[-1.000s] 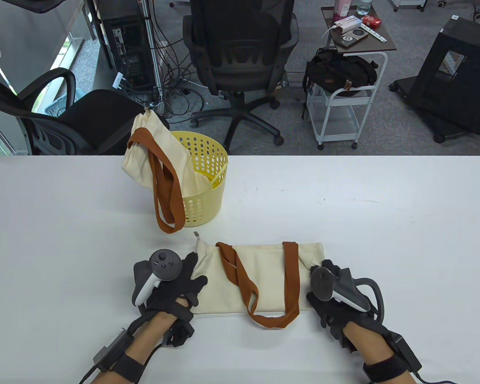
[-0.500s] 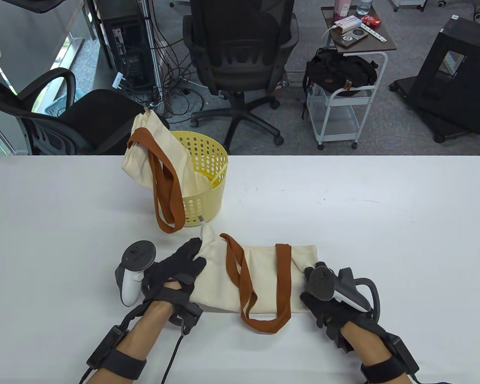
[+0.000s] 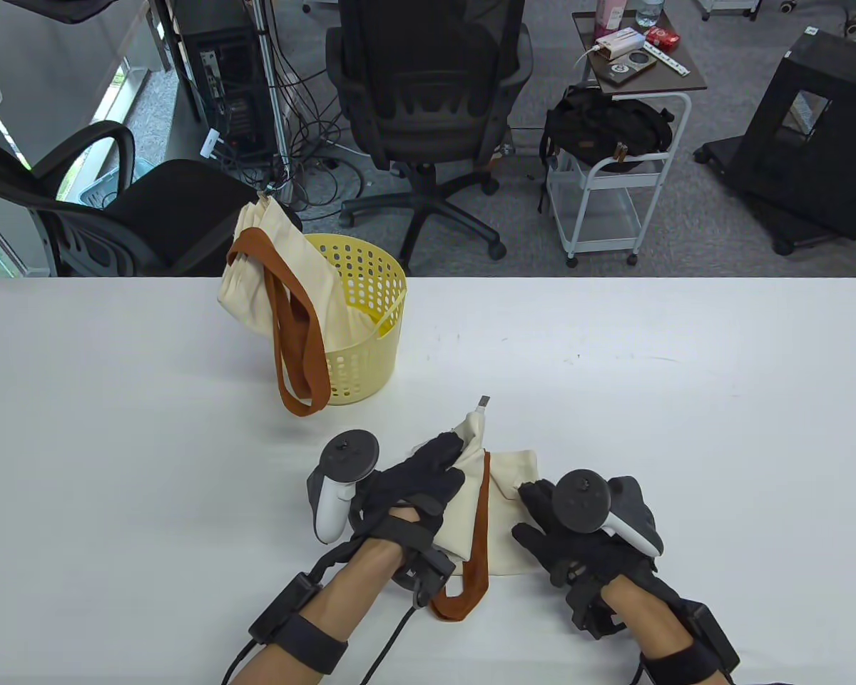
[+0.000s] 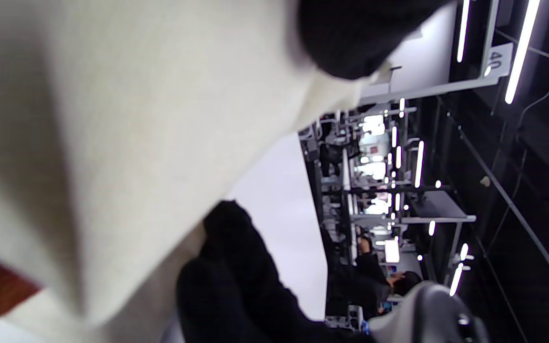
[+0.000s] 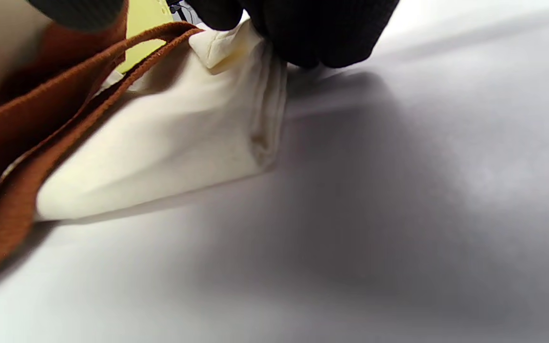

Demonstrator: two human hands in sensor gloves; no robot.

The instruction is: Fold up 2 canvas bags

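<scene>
Hands work one canvas bag [image 3: 503, 524] near the worktop's [image 3: 685, 428] front edge: left hand [image 3: 414, 489] pinches its raised left corner, right hand [image 3: 563, 542] pinches the right edge. A second bag [image 3: 257, 285] drapes over the yellow basket [image 3: 360, 342] behind.

Table view: bright, even overhead light; table [image 3: 685, 428] near white, soft short shadows under basket [image 3: 371, 357] and hands. Straight lines bow toward frame edges. Left wrist view: cloth [image 4: 112, 143] close and blurred, ceiling strip lights flare. Right wrist view: foreground soft, broad grey shadow across table.
</scene>
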